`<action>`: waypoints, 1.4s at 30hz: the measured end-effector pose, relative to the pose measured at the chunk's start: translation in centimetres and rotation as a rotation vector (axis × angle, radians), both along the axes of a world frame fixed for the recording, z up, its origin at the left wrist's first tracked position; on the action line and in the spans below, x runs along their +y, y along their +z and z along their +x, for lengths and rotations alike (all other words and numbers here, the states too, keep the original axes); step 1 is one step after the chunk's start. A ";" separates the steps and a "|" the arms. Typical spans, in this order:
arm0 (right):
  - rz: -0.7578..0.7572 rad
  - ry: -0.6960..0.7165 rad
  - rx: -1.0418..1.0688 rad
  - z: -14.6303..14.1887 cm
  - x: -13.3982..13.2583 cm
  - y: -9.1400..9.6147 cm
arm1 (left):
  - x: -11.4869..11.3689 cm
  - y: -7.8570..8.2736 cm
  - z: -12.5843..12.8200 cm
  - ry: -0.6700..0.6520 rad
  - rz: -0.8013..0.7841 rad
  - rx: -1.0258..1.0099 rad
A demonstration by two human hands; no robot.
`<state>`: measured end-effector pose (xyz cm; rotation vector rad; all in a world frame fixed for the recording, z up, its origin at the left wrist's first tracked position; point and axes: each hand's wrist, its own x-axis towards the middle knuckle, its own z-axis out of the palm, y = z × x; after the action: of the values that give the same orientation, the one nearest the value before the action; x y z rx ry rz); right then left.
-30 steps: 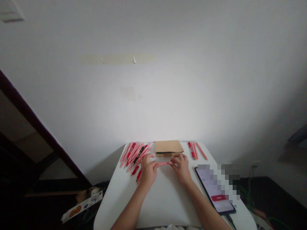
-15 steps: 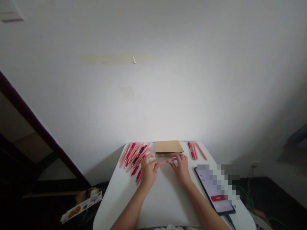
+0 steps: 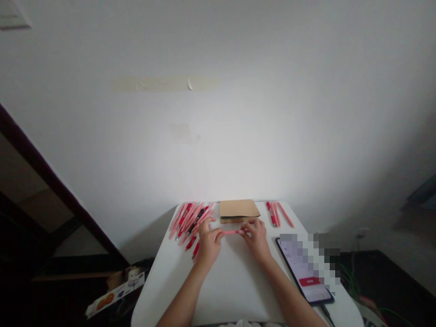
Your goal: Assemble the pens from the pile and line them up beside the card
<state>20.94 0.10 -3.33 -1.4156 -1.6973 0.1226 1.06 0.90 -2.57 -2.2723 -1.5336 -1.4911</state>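
A pink pen [image 3: 230,232] is stretched level between my two hands, just above the white table [image 3: 235,281]. My left hand [image 3: 208,240] pinches its left end with thumb and fingers. At the other end, my right hand [image 3: 256,237] has its fingertips closed on the pen, hiding that tip. Beside my left hand lies a loose pile of pens [image 3: 190,220], mostly pink, with some red ones and a dark one. Behind the held pen sits a brown cardboard-coloured notebook or box [image 3: 239,209]; which one I cannot tell.
Several pens [image 3: 275,214], pink and red, lie at the table's back right. A phone [image 3: 303,272] with a cable rests along the right edge, partly blurred out. The wall [image 3: 218,150] stands right behind the table. Green cables [image 3: 352,281] hang off to the right.
The pen has gone from slightly tilted to level, its right end lower. My right fingers have closed in around that end. My left hand has shifted slightly left.
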 end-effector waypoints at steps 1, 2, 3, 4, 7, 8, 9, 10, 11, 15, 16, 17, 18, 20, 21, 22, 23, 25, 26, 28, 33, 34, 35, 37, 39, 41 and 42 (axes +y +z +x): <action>-0.010 0.000 -0.010 0.0 0.0 0.0 | -0.1 0.2 0.0 -0.001 0.000 -0.006; -0.018 -0.002 -0.020 0.0 -0.1 0.1 | -0.2 0.3 0.0 -0.003 -0.001 -0.008; -0.025 -0.003 -0.026 0.0 -0.1 0.1 | -0.2 0.4 0.0 -0.007 -0.002 -0.006; -0.028 -0.005 -0.028 0.0 0.0 0.1 | -0.3 0.6 0.0 -0.010 -0.001 -0.002; -0.015 -0.009 0.006 0.1 0.1 0.1 | -0.4 0.8 0.1 0.001 0.012 0.004; -0.006 -0.010 0.028 0.1 0.1 0.1 | -0.4 0.9 0.1 0.011 0.014 0.004; 0.004 -0.010 0.051 0.1 0.2 0.1 | -0.4 0.9 0.1 0.021 0.013 0.003; 0.012 -0.011 0.074 0.2 0.2 0.1 | -0.5 0.9 0.2 0.030 0.009 0.005; 0.019 -0.012 0.093 0.2 0.3 0.1 | -0.5 0.9 0.3 0.036 0.004 0.008; 0.041 -0.031 0.126 0.3 0.5 -0.1 | -0.7 0.7 0.5 0.052 -0.002 0.016; 0.047 -0.033 0.128 0.3 0.5 -0.1 | -0.7 0.7 0.5 0.053 -0.003 0.017; 0.054 -0.033 0.130 0.4 0.6 -0.2 | -0.7 0.6 0.4 0.054 -0.003 0.017; 0.061 -0.030 0.133 0.4 0.6 -0.3 | -0.6 0.5 0.4 0.056 -0.004 0.017; 0.071 -0.018 0.141 0.4 0.7 -0.5 | -0.5 0.4 0.4 0.059 -0.003 0.016; 0.075 -0.016 0.150 0.4 0.7 -0.5 | -0.5 0.3 0.3 0.061 -0.004 0.016; 0.079 -0.021 0.164 0.4 0.8 -0.6 | -0.4 0.3 0.3 0.062 -0.006 0.015; 0.084 -0.034 0.183 0.4 0.8 -0.6 | -0.4 0.2 0.3 0.063 -0.006 0.012; 0.091 -0.073 0.228 0.5 0.8 -0.6 | -0.3 0.1 0.3 0.064 -0.001 -0.008; 0.087 -0.084 0.249 0.5 0.8 -0.6 | -0.3 0.1 0.2 0.064 0.005 -0.023; 0.057 -0.062 0.284 0.5 0.9 -0.4 | -0.2 0.1 0.2 0.062 0.017 -0.050; -0.013 0.056 0.495 0.5 0.9 0.4 | -0.2 0.1 0.1 0.060 0.019 -0.030; -0.025 0.082 0.559 0.5 0.9 0.6 | -0.2 0.2 0.1 0.065 0.017 -0.018; -0.042 0.112 0.630 0.4 0.8 0.8 | -0.3 0.2 0.2 0.068 0.013 -0.004; -0.114 0.186 0.776 0.2 0.7 1.3 | -0.4 0.3 0.3 0.058 -0.002 0.025; -0.189 0.270 0.960 0.0 0.5 1.6 | -0.6 0.4 0.5 0.030 -0.019 0.051; -0.261 0.360 1.166 -0.2 0.4 1.7 | -0.8 0.4 0.6 0.010 -0.028 0.065; -0.286 0.397 1.250 -0.3 0.3 1.7 | -0.8 0.4 0.7 0.007 -0.029 0.065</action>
<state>20.66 0.44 -1.65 -0.7964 -0.8506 1.2283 1.74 0.06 -2.17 -2.3045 -1.5538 -1.3875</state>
